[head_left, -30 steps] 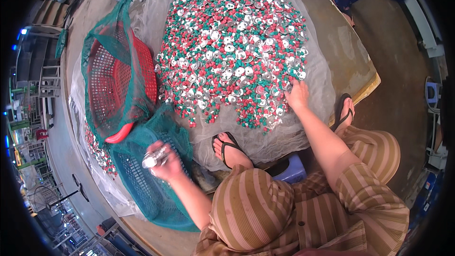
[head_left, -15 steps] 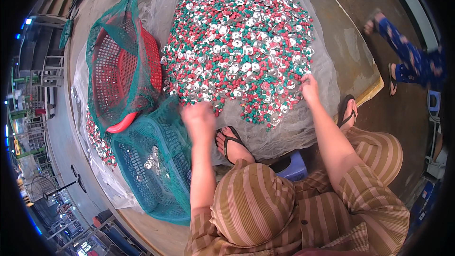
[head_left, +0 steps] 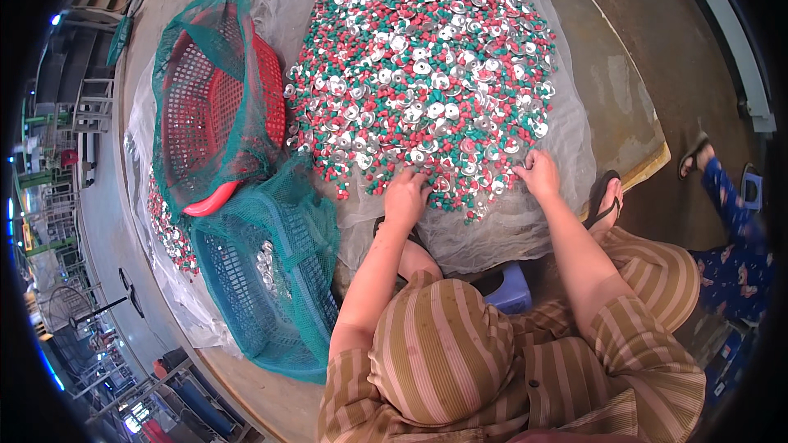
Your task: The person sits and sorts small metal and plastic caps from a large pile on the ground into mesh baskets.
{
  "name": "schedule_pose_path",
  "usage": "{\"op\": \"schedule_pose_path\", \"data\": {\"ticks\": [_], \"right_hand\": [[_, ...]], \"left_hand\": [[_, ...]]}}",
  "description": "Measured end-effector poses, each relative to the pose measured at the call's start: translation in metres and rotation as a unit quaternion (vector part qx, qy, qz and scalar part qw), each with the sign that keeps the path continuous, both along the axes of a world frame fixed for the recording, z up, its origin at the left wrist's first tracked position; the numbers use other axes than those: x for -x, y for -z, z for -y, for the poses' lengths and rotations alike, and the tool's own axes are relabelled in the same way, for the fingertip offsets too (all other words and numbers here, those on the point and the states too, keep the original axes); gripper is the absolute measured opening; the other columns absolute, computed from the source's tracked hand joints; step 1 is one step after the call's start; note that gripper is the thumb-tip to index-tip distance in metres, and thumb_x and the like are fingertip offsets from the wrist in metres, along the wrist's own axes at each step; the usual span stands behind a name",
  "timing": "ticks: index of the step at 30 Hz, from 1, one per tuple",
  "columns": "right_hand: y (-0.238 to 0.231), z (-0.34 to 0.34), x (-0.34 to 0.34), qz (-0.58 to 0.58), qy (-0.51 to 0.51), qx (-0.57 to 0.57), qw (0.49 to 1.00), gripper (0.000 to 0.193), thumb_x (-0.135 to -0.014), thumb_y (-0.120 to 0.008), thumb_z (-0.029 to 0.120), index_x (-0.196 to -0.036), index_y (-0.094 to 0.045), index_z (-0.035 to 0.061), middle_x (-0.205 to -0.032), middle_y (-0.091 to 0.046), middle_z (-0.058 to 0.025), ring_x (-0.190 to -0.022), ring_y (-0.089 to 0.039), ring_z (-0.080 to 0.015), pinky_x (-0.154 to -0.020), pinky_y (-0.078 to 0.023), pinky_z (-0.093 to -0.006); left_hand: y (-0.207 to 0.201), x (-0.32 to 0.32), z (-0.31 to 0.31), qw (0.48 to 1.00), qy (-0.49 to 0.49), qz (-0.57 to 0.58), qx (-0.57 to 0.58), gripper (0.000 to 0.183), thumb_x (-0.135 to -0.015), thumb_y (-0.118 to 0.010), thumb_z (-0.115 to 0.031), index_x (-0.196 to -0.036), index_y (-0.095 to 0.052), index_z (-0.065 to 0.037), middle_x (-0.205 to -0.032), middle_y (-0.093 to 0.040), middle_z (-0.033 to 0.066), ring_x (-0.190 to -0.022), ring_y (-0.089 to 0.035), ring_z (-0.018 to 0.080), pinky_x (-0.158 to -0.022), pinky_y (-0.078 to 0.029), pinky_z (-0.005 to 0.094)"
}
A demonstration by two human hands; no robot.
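Head view, clock positions read from the picture centre with 12 o'clock at the upper edge: mixed pile point(head_left: 427, 86) of silver discs point(head_left: 436, 111) and small red and green pellets point(head_left: 447, 190) lies at 12 to 1 o'clock on a pale translucent sheet point(head_left: 568, 115); left hand point(head_left: 405, 197) is positioned at the pile's 6 o'clock edge, back of hand upward, fingers bent down toward the pieces; whether these fingers grip a piece, cannot tell; right hand point(head_left: 539, 174) is positioned at the pile's 4 o'clock edge, fingers curled, thumb and index finger set narrow; whether a piece sits between them, cannot tell; the 2 hands are apart from each other; red basket point(head_left: 271, 90), draped with green net point(head_left: 207, 2), stands at 10 o'clock; blue basket point(head_left: 231, 275), partly covered by green netting, stands at 8 o'clock and contains a small group of loose silver pieces point(head_left: 266, 267); smaller heap point(head_left: 171, 234) of similar pieces lies at 9 o'clock, beyond the 2 baskets; blue stool point(head_left: 510, 289) is located at 4 o'clock; sandalled foot point(head_left: 608, 201) rests at 3 o'clock; co-worker's patterned trouser leg point(head_left: 730, 205) is visible farther out at 3 o'clock.
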State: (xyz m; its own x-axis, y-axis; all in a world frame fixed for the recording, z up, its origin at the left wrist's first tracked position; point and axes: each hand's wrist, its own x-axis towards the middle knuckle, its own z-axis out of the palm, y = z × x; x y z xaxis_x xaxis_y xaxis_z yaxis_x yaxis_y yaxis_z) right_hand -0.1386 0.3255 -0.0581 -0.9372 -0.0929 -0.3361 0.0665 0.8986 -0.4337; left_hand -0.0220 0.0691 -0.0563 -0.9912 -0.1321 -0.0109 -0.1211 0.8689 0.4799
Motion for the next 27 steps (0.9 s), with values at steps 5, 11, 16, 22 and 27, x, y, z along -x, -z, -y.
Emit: {"op": "schedule_pose_path", "data": {"ticks": [5, 11, 16, 22, 27], "right_hand": [[-0.006, 0.009, 0.007, 0.018, 0.021, 0.057, 0.998, 0.029, -0.064, -0.069, 0.013, -0.065, -0.042, 0.0038, -0.065, -0.054, -0.0122, -0.066, -0.054, -0.0295, -0.060, -0.042, -0.0391], [-0.006, 0.012, 0.013, 0.001, 0.056, 0.090, 0.994, 0.019, -0.068, -0.060, 0.008, -0.077, -0.043, 0.0061, -0.067, -0.057, -0.0145, -0.066, -0.056, -0.0335, -0.060, -0.042, -0.0423], [0.018, 0.009, 0.004, 0.017, -0.013, 0.103, 0.994, 0.027, -0.071, -0.060, 0.011, -0.093, -0.045, 0.0122, -0.073, -0.060, -0.0144, -0.075, -0.058, -0.0344, -0.065, -0.044, -0.0433], [-0.003, 0.020, 0.001, -0.005, -0.019, 0.016, 1.000, 0.042, -0.073, -0.063, 0.016, -0.111, -0.045, 0.0179, -0.093, -0.058, -0.0155, -0.087, -0.057, -0.0342, -0.072, -0.046, -0.0434], [0.011, 0.014, 0.005, -0.044, -0.040, -0.015, 0.998, 0.038, -0.072, -0.064, 0.013, -0.106, -0.048, 0.0131, -0.098, -0.057, -0.0148, -0.088, -0.056, -0.0345, -0.073, -0.046, -0.0433]], "left_hand": [[0.008, 0.014, -0.022, 0.997, 0.055, -0.023, 0.047, 0.017, -0.066, -0.065, -0.014, -0.080, -0.059, -0.008, -0.078, -0.049, 0.0068, -0.078, -0.051, 0.0241, -0.066, -0.043, 0.0364], [0.009, 0.014, -0.018, 0.998, 0.019, 0.025, -0.055, 0.018, -0.063, -0.064, -0.007, -0.068, -0.047, -0.005, -0.075, -0.049, 0.0100, -0.074, -0.052, 0.0280, -0.063, -0.042, 0.0378], [0.015, 0.008, -0.006, 0.987, -0.055, 0.042, -0.146, 0.021, -0.062, -0.063, -0.001, -0.071, -0.045, -0.002, -0.067, -0.052, 0.0113, -0.064, -0.053, 0.0322, -0.056, -0.043, 0.0378], [0.001, 0.039, 0.028, 0.980, -0.129, -0.115, -0.096, 0.033, -0.063, -0.057, 0.008, -0.092, -0.053, -0.007, -0.095, -0.051, 0.0161, -0.085, -0.051, 0.0338, -0.073, -0.043, 0.0381], [0.009, 0.049, 0.034, 0.996, -0.018, -0.074, 0.043, 0.052, -0.061, -0.056, 0.009, -0.108, -0.053, -0.013, -0.106, -0.047, 0.0165, -0.093, -0.048, 0.0349, -0.082, -0.041, 0.0415]]}}
